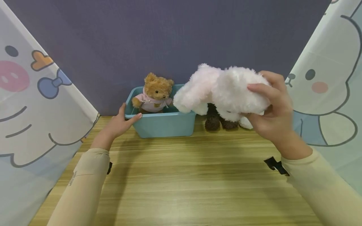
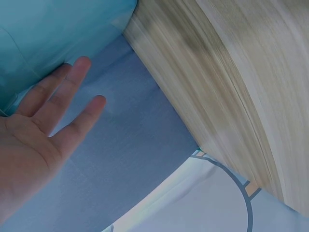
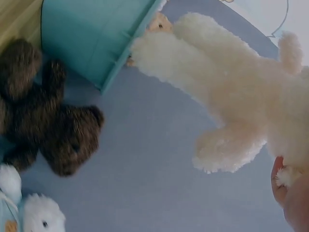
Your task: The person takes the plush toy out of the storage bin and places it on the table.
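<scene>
My right hand [image 1: 275, 110] grips a fluffy white plush toy [image 1: 202, 88] by its head. The toy hangs tilted, its legs [image 3: 157, 50] reaching over the right rim of a light-blue plastic bin [image 1: 167, 125]. Inside the bin, at the left, sits a golden-brown teddy bear [image 1: 158, 88] in a pale pink hoodie. My left hand [image 1: 117, 125] rests against the bin's left front corner, thumb along the front rim. In the left wrist view its fingers [image 2: 60, 99] are extended along the outside of the bin.
A dark brown teddy bear [image 3: 72, 135] sits right of the bin, mostly behind the held toy in the head view. Beside it is a white plush toy [image 3: 43, 215] with light-blue clothing. A grey-blue backdrop [image 1: 181, 37] rises behind the wooden table [image 1: 181, 182]; printed cloths hang at both sides.
</scene>
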Demonstrator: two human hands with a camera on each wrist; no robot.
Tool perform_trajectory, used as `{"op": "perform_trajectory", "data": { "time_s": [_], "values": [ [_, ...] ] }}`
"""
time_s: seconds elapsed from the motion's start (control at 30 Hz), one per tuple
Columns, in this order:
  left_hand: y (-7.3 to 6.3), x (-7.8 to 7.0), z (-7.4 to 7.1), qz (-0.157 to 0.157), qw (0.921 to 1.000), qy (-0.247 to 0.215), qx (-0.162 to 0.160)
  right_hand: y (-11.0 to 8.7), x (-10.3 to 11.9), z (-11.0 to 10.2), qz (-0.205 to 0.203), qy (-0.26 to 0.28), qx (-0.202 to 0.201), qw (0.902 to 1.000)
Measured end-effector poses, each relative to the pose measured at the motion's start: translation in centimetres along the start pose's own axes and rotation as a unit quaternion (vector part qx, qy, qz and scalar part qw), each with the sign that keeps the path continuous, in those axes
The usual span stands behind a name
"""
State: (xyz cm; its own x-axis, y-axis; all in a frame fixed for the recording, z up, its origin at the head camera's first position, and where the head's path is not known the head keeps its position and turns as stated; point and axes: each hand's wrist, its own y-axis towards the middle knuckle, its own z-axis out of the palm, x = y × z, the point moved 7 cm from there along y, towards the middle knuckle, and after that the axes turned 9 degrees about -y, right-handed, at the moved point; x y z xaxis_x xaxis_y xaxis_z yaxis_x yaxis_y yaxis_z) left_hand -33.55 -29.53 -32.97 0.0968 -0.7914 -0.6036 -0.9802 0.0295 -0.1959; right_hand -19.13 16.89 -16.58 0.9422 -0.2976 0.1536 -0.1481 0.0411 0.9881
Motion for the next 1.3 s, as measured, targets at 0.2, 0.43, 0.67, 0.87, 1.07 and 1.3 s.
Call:
{"op": "perform_trajectory", "data": {
  "time_s": [0.2, 0.43, 0.67, 0.87, 1.07, 1.3],
  "values": [
    [0.2, 0.2, 0.0, 0.006, 0.9999, -0.008, -0.002, 1.3, 1.0, -2.4, 0.012, 0.025, -0.008, 0.9996],
    [0.6, 0.4, -0.4, 0.017, 0.9998, 0.011, -0.006, 2.2, 0.6, -4.6, 0.035, -0.029, 0.095, 0.9945],
    [0.9, -0.2, -1.6, 0.041, 0.9983, 0.03, -0.03, 1.8, -0.2, -5.7, 0.009, -0.184, 0.187, 0.965],
    [1.7, -1.3, -2.1, 0.05, 0.9985, 0.016, -0.014, 1.7, -0.1, -5.9, -0.027, -0.224, 0.222, 0.9487],
    [2.3, -0.6, -1.5, 0.031, 0.9995, 0.002, 0.005, 1.3, -0.5, -5.1, -0.009, -0.219, 0.329, 0.9184],
    [2.6, 0.8, -0.3, 0.047, 0.9859, -0.158, -0.03, -0.4, -1.4, -3.5, 0.036, -0.22, 0.4, 0.8892]
  ]
}}
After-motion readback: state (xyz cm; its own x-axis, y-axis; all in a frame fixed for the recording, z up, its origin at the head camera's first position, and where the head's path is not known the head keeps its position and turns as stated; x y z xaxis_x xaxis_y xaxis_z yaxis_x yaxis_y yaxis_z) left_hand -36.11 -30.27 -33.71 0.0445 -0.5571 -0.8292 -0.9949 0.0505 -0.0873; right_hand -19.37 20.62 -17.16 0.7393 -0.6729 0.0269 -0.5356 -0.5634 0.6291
